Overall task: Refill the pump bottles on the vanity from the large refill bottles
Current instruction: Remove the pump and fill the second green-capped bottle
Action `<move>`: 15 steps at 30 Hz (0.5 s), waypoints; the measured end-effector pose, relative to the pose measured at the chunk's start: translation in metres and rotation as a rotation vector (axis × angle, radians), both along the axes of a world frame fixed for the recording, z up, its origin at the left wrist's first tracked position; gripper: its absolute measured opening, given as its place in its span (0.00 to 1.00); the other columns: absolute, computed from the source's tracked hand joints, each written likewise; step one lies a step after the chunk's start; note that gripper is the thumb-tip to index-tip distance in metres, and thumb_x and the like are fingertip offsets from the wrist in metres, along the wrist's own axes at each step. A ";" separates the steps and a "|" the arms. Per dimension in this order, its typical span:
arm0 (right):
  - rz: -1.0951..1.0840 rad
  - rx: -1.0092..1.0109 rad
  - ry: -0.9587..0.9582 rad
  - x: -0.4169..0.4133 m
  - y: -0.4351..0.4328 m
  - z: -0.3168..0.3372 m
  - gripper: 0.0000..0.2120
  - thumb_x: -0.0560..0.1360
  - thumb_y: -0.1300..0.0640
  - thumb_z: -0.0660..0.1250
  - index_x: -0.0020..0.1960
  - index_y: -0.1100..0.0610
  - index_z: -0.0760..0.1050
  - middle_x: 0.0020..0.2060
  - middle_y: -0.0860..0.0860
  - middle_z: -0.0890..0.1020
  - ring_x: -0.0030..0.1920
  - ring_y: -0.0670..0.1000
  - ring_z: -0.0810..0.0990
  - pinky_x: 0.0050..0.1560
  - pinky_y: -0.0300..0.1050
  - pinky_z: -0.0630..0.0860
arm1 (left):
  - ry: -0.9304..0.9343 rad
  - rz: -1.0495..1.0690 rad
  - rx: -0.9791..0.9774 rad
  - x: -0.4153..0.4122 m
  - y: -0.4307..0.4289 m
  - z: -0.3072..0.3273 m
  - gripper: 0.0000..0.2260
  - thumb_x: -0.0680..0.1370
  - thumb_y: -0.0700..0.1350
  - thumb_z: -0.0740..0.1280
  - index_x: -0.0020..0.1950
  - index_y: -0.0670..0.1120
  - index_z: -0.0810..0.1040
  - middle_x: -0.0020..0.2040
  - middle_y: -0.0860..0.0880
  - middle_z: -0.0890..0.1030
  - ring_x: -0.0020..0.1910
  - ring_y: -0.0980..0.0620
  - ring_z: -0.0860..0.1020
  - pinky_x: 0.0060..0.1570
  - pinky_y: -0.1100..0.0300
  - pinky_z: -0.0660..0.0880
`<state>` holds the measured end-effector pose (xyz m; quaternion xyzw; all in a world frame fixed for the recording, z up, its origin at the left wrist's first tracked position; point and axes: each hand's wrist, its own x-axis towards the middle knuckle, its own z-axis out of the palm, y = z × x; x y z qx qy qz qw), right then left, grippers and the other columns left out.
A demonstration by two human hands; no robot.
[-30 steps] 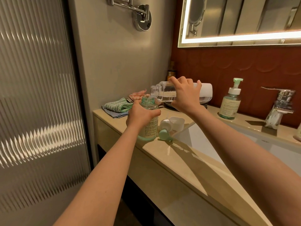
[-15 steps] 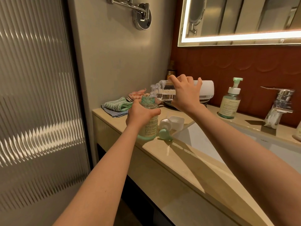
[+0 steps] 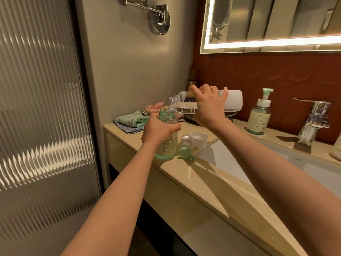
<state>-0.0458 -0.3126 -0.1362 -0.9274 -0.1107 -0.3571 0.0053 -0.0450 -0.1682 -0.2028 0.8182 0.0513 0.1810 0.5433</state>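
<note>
While the refill bottle (image 3: 181, 105) is held near horizontal by the right hand (image 3: 208, 108), fingers clamped round its body, the open pump bottle (image 3: 168, 143) is gripped by the left hand (image 3: 158, 129) on the worktop (image 3: 203, 182). Mouths should be kept aligned and tilt increased gradually, so that spillage is avoided.

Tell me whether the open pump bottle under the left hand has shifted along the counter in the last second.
No. The pump bottle stands where it did, just left of the detached pump head.
</note>
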 end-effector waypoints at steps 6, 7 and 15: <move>-0.008 -0.017 -0.017 -0.001 0.000 0.002 0.31 0.70 0.63 0.67 0.70 0.50 0.61 0.65 0.56 0.68 0.67 0.58 0.63 0.70 0.65 0.48 | 0.000 -0.003 0.006 -0.001 0.000 0.001 0.38 0.53 0.60 0.72 0.61 0.48 0.70 0.54 0.50 0.79 0.53 0.47 0.77 0.54 0.46 0.76; -0.008 -0.017 -0.016 -0.001 0.001 0.002 0.31 0.70 0.63 0.67 0.70 0.50 0.61 0.65 0.56 0.68 0.67 0.58 0.63 0.70 0.65 0.48 | 0.000 -0.001 0.007 -0.001 0.000 0.001 0.39 0.53 0.60 0.72 0.61 0.48 0.70 0.54 0.50 0.79 0.54 0.47 0.77 0.54 0.46 0.76; -0.004 -0.029 -0.036 -0.002 0.001 0.002 0.30 0.71 0.62 0.67 0.69 0.50 0.61 0.65 0.56 0.67 0.67 0.58 0.63 0.70 0.66 0.47 | 0.006 -0.002 -0.014 0.000 0.000 0.001 0.44 0.51 0.61 0.72 0.64 0.47 0.69 0.56 0.49 0.79 0.55 0.47 0.77 0.56 0.46 0.75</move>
